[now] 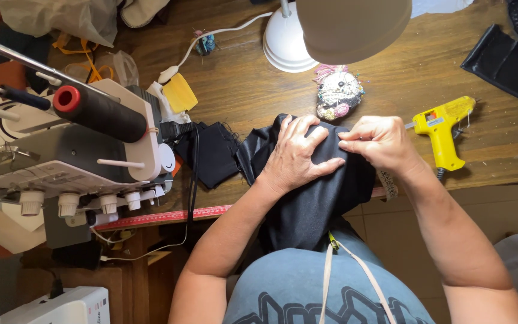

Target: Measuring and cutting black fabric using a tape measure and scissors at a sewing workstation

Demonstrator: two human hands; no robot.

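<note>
We pressed our left hand [298,157] flat, fingers spread, on the black cloth [313,192], which lay at the near edge of the worktop [247,90] and hung toward our lap. Our right hand [379,144] sat just right of it, fingertips pinched together on the cloth's upper fold, beside the pincushion [337,93].

We wear a grey-blue top [295,288] with black angular lines, a beige strap [328,282] over it, arms bare.
</note>
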